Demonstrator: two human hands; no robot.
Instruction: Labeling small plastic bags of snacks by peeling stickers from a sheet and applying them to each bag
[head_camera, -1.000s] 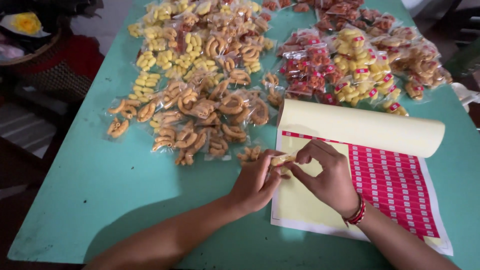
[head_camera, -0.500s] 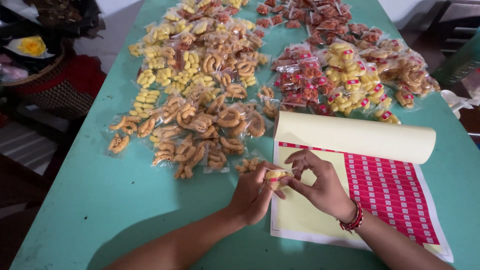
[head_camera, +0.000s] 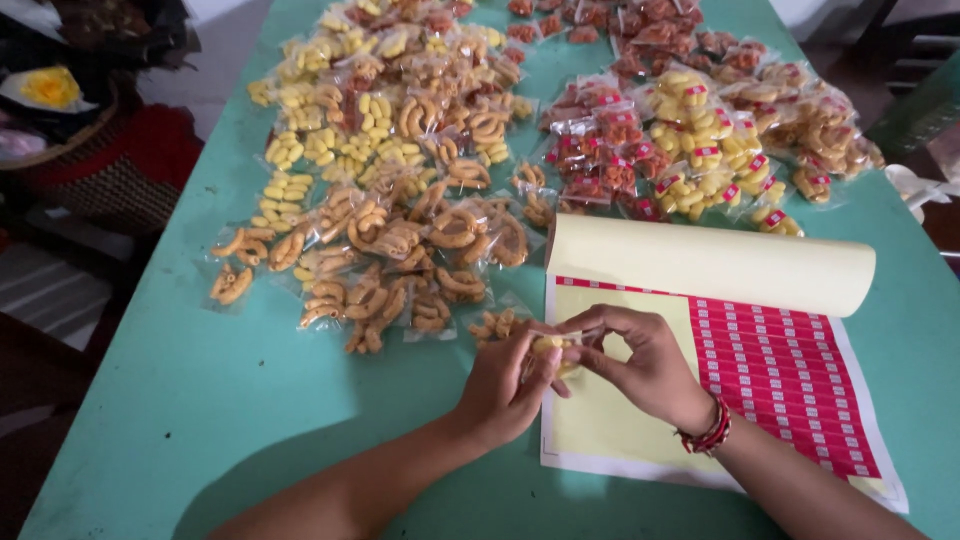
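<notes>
Pinching a small clear snack packet (head_camera: 552, 352) between both hands, low centre of the head view, just above the near left corner of the sticker sheet (head_camera: 620, 420). Left hand (head_camera: 505, 385): fingers curled, thumb and forefinger closed on the packet's near side. Right hand (head_camera: 640, 365): fingers bent, tips closed on the packet's far side, palm resting over the bare yellow backing; red beaded bracelet (head_camera: 708, 432) on that wrist. Packet holds pale yellow pieces; most of it is hidden by the fingers, so its exact shape cannot be told.

Sticker sheet lies flat on the green table (head_camera: 150, 400), its top cover rolled back into a pale yellow curl (head_camera: 710, 262). Rows of small red and white stickers (head_camera: 785, 380) fill the right part of the sheet; the left part is bare backing.

Beyond the hands, a heap of clear packets of orange curled snacks (head_camera: 400, 250), the nearest just beside the left hand. Farther up, packets of yellow tube snacks (head_camera: 330, 140). Upper right, packets already bearing red stickers (head_camera: 700, 150), well apart from the hands. Woven basket (head_camera: 90, 160) off the table's left edge
</notes>
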